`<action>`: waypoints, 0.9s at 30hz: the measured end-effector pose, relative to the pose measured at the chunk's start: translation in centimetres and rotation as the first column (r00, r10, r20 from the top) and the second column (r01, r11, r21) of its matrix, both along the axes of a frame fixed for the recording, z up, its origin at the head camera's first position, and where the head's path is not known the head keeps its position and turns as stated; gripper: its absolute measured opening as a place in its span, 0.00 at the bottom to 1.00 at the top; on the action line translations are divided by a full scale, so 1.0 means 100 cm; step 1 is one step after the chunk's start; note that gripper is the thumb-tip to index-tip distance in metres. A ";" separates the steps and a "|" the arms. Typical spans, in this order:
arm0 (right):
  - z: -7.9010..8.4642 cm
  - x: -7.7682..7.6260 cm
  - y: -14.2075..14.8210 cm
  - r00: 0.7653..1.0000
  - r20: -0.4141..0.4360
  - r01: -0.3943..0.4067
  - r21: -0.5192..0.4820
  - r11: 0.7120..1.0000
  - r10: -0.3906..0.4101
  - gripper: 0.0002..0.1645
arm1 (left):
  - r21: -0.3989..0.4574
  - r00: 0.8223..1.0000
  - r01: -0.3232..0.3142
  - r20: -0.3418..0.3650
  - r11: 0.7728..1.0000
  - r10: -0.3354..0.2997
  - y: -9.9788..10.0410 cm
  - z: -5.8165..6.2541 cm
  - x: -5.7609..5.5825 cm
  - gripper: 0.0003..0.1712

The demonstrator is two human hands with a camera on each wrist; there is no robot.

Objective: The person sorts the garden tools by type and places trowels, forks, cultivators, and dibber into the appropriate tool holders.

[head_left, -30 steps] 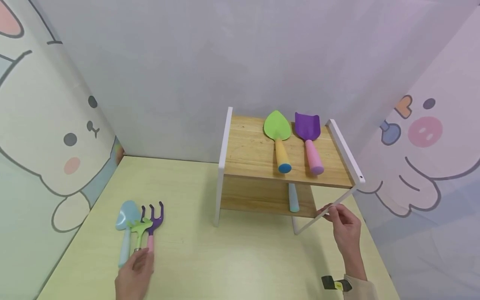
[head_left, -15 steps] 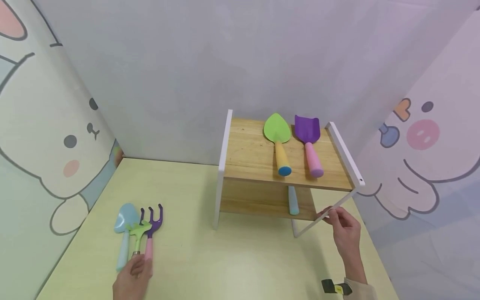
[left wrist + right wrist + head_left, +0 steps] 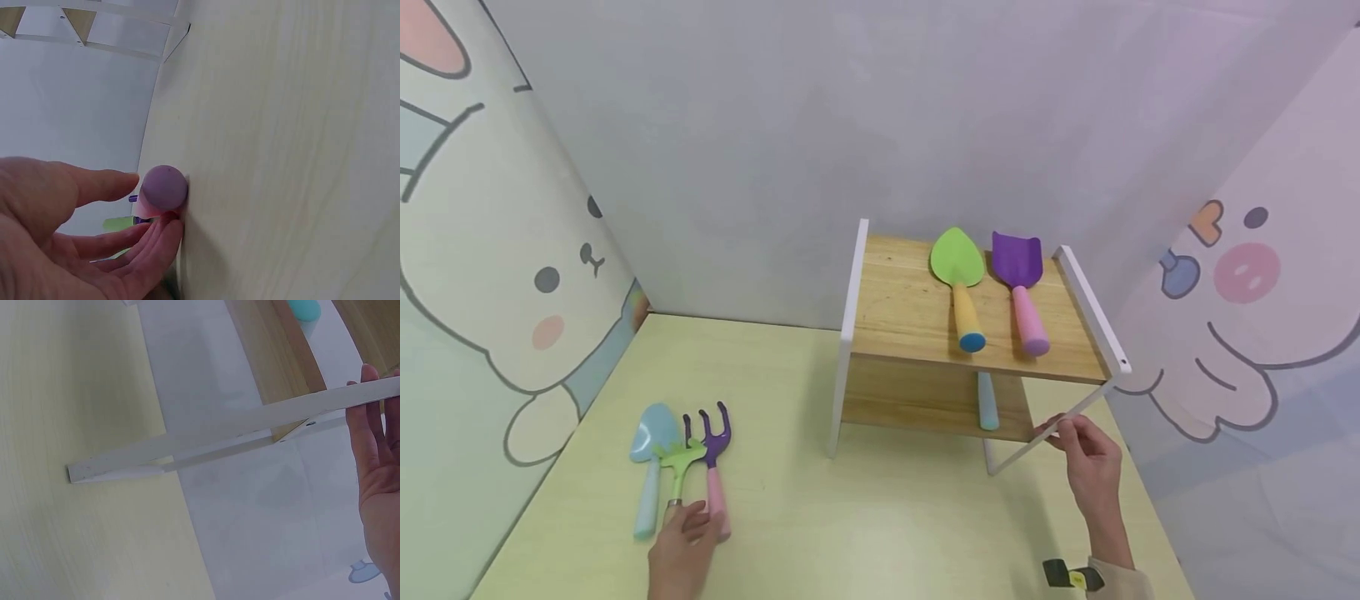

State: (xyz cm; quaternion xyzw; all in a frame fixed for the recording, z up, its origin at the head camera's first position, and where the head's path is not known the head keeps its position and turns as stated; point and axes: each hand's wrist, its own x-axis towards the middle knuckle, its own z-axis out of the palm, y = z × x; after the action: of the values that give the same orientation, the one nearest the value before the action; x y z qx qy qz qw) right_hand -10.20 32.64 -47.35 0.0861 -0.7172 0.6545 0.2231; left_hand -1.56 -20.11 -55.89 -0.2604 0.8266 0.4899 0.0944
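My left hand point(image 3: 683, 554) is at the pink handle point(image 3: 718, 508) of a purple hand fork point(image 3: 717, 437) lying on the table. In the left wrist view, the thumb point(image 3: 109, 185) is right at the handle's round end point(image 3: 165, 187), with the fingers against its other side. Left of it lie a green hand rake point(image 3: 680, 458) and a light-blue trowel point(image 3: 655, 433). My right hand point(image 3: 1092, 458) grips the white side frame of a two-tier wooden shelf point(image 3: 895, 292); in the right wrist view, fingers point(image 3: 365, 428) reach behind the white bar point(image 3: 294, 412).
A green trowel with a yellow handle point(image 3: 966, 317) and a purple shovel with a pink handle point(image 3: 1028, 321) lie on the top tier. A light-blue handle point(image 3: 987, 402) shows on the lower one. Cartoon-printed walls point(image 3: 737, 167) surround the pale table point(image 3: 865, 533).
The left hand has shifted right, and the purple hand fork's handle has swung right, away from the green rake. The right hand keeps its hold on the shelf frame.
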 end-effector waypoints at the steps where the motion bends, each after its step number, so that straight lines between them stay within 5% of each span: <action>1: 0.000 0.000 0.000 1.000 -0.001 -0.001 0.000 1.000 0.001 0.07 | -0.001 1.000 -0.002 -0.004 1.000 0.002 0.000 -0.001 -0.001 0.39; 12: 0.001 0.001 0.001 1.000 -0.001 -0.008 0.010 1.000 0.008 0.07 | -0.011 0.999 0.044 0.015 0.999 -0.044 0.001 -0.002 -0.009 0.38; 22: 0.002 0.000 -0.001 1.000 0.000 -0.017 0.002 1.000 0.017 0.08 | 0.118 0.998 0.068 0.005 0.991 -0.069 -0.006 -0.002 -0.008 0.41; 27: 0.002 0.001 -0.001 1.000 0.004 -0.009 0.004 1.000 0.009 0.08 | 0.252 0.999 0.037 0.011 0.967 -0.041 -0.004 -0.003 -0.008 0.41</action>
State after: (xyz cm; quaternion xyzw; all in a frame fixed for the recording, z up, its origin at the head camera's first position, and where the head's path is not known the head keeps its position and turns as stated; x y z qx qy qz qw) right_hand -10.14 32.56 -47.13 0.0888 -0.7185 0.6543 0.2186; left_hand -2.31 -20.53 -56.21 -0.2337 0.7620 0.5868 0.1430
